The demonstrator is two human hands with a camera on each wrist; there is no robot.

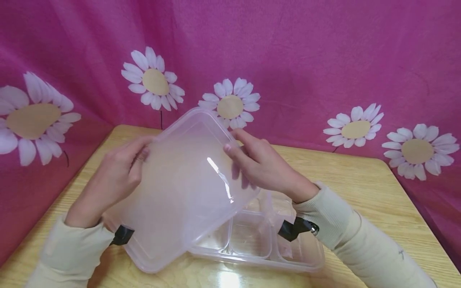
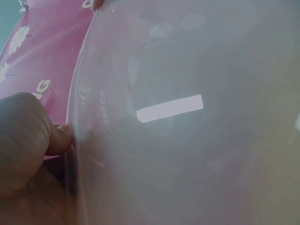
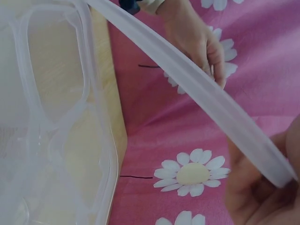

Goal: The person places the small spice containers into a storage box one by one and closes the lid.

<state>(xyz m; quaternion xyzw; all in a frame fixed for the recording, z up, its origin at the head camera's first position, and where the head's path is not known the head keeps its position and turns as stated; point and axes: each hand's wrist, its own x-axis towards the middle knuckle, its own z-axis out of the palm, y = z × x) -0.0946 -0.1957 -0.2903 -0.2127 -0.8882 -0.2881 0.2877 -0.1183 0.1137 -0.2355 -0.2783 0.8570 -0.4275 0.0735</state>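
A translucent plastic lid, rectangular with rounded corners, is held tilted in the air by both hands. My left hand pinches its left edge between thumb and fingers. On the opposite edge my right hand grips, thumb on the upper face and fingers showing through from beneath. Below and to the right stands a clear divided food container, uncovered on its right part, with several compartments; the lid hides its left part. In the right wrist view the lid appears edge-on, apart from the container.
The container stands on a light wooden table. A pink cloth with white daisies hangs behind the table and along its sides. Black straps with clips sit at both wrists.
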